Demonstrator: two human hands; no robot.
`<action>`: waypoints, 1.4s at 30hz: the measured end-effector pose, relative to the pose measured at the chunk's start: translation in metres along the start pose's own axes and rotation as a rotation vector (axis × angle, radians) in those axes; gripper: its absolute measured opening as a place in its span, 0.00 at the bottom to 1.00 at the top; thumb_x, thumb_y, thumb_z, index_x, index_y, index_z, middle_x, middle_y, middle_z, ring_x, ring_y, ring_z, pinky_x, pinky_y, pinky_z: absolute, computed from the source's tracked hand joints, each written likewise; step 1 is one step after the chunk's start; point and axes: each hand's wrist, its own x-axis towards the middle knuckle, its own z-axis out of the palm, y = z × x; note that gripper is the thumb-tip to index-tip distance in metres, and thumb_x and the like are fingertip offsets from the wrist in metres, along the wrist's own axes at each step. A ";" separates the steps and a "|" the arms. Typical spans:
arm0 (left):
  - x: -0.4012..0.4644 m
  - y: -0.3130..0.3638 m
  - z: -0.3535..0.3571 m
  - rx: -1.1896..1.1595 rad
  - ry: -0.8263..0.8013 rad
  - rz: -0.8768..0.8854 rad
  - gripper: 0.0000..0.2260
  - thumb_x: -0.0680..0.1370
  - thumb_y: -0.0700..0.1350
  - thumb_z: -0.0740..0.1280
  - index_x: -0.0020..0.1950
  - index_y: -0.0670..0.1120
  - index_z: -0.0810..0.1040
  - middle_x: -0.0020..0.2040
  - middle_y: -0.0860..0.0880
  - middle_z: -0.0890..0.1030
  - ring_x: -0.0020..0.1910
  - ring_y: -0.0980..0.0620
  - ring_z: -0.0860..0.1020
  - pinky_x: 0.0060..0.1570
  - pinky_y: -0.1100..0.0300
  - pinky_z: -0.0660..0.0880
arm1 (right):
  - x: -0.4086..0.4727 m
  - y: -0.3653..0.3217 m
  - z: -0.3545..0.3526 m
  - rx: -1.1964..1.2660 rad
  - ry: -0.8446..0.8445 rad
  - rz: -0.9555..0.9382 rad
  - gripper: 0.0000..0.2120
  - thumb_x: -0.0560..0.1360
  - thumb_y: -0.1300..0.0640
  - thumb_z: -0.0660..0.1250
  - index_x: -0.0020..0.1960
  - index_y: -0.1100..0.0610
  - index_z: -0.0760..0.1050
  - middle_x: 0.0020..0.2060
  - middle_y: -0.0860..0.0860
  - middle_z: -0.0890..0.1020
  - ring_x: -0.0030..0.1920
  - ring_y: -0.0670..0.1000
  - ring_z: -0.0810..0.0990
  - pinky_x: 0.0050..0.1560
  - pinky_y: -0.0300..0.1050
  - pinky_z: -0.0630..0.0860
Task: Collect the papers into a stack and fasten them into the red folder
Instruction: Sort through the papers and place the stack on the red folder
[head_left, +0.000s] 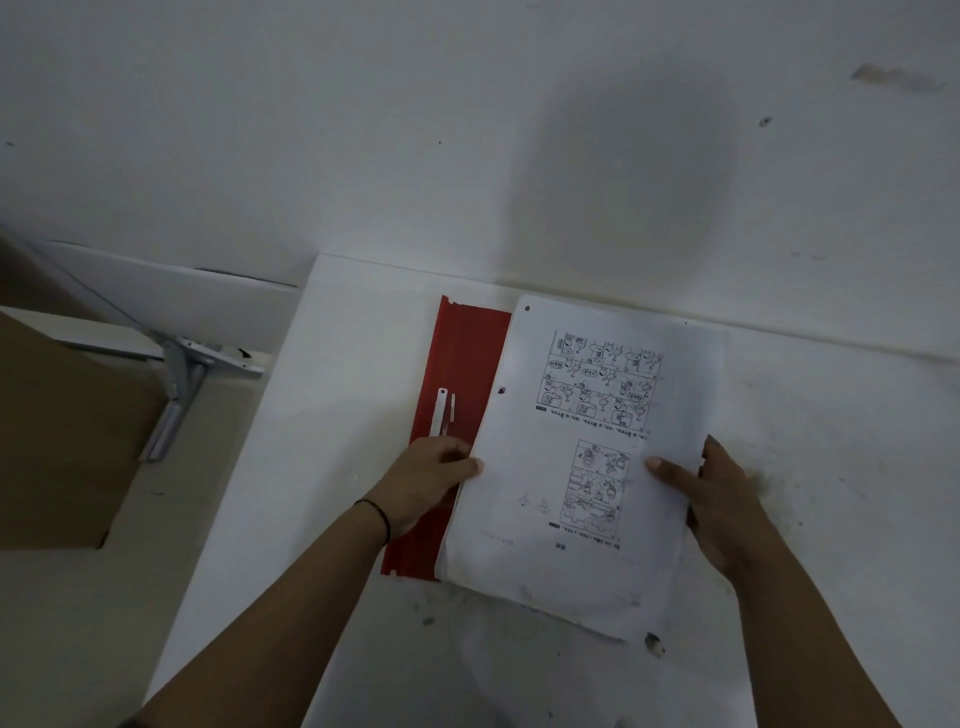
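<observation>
Papers held over the red folder on a smudged white table.
Left hand (434, 475) and right hand (719, 499) pinch the paper stack (582, 467) edges above the red folder (457, 353); scuffed white table (337, 364) meets a white wall (467, 130).

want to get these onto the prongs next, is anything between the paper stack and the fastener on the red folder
Nothing separate lies between them. The paper stack, held by both hands, sits just right of the white fastener on the red folder. Only the left hand itself covers the fastener's near end, so it may need shifting.
</observation>
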 end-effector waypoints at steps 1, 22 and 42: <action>0.000 -0.003 0.000 0.114 0.051 0.042 0.05 0.77 0.43 0.65 0.47 0.44 0.79 0.49 0.45 0.81 0.50 0.47 0.79 0.54 0.55 0.77 | 0.001 0.000 0.002 -0.010 -0.011 -0.001 0.40 0.46 0.38 0.81 0.56 0.44 0.76 0.52 0.45 0.84 0.50 0.49 0.84 0.42 0.46 0.82; 0.014 -0.023 -0.032 0.343 0.550 0.257 0.06 0.76 0.40 0.65 0.49 0.48 0.81 0.40 0.52 0.81 0.34 0.59 0.78 0.38 0.69 0.74 | 0.050 0.015 0.006 0.025 -0.027 0.013 0.22 0.71 0.65 0.68 0.64 0.57 0.73 0.55 0.54 0.83 0.52 0.56 0.83 0.44 0.48 0.81; 0.067 -0.011 -0.038 0.590 0.520 0.099 0.09 0.71 0.44 0.72 0.47 0.43 0.77 0.44 0.45 0.81 0.44 0.48 0.78 0.48 0.55 0.76 | 0.076 0.024 0.005 -0.006 -0.074 0.039 0.38 0.53 0.45 0.82 0.61 0.52 0.76 0.55 0.53 0.83 0.52 0.55 0.83 0.45 0.50 0.81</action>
